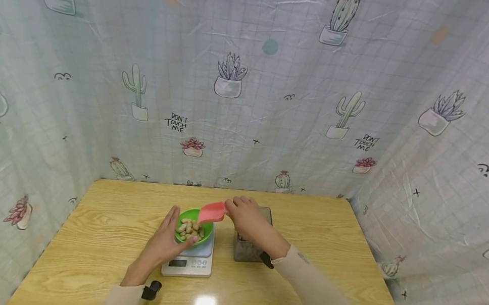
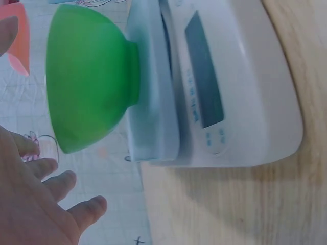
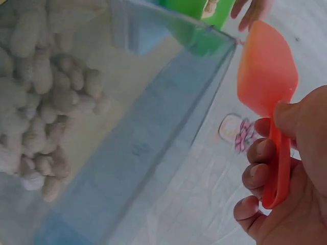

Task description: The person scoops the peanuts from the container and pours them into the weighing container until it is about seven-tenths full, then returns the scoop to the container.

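Note:
My right hand (image 1: 250, 223) grips the handle of a coral-red scoop (image 1: 212, 212), its blade tilted down over the right rim of a green bowl (image 1: 189, 214). Unshelled peanuts (image 1: 189, 230) lie in the bowl, which stands on a white kitchen scale (image 1: 187, 266). Beside the bowl, my left hand (image 1: 163, 242) has its fingers extended along the left side and its thumb at the near rim. In the left wrist view those fingers (image 2: 61, 185) are spread. Thumb and fingers wrap the scoop's handle (image 3: 278, 171) in the right wrist view.
A clear rectangular container (image 1: 248, 252) stands right of the scale, partly under my right forearm. More peanuts (image 3: 43, 102) are piled inside it. The wooden table (image 1: 307, 241) is bordered by a cactus-print curtain (image 1: 249, 117) at the back and sides.

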`<state>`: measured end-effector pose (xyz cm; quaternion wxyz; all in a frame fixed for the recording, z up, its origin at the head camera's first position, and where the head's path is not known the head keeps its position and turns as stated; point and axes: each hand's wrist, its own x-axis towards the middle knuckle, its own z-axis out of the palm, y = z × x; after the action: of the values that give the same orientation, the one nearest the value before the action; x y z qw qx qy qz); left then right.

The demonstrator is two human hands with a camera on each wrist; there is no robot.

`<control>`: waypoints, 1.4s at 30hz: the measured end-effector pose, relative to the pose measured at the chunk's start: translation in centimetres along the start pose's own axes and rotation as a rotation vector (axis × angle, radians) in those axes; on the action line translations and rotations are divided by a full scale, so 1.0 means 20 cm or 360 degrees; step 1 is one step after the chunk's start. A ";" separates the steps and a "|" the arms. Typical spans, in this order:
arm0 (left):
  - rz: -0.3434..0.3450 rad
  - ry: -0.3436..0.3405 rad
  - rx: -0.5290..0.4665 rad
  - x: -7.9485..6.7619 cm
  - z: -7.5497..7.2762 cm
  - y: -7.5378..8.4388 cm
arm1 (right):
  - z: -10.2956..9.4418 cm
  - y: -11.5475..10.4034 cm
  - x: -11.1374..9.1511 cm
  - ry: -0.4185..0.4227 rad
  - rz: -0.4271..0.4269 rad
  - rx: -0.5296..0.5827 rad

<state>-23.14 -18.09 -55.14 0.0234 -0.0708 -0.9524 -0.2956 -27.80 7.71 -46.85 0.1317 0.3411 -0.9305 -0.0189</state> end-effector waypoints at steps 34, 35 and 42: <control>0.0342 -0.0025 0.0012 0.09 0.01 0.35 | -0.06 0.37 -0.42 0.0400 0.0178 0.0092; 0.0355 -0.0037 0.0016 0.09 0.01 0.37 | -0.07 0.38 -0.43 0.0393 0.0173 0.0075; 0.0433 -0.0087 0.0083 0.13 0.05 0.47 | -0.14 0.42 -0.45 0.0365 0.0057 -0.0080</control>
<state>-24.24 -9.48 -50.48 0.0390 -0.2068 -0.9416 -0.2629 -25.78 19.96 -45.27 0.2461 0.3208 -0.9146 -0.0007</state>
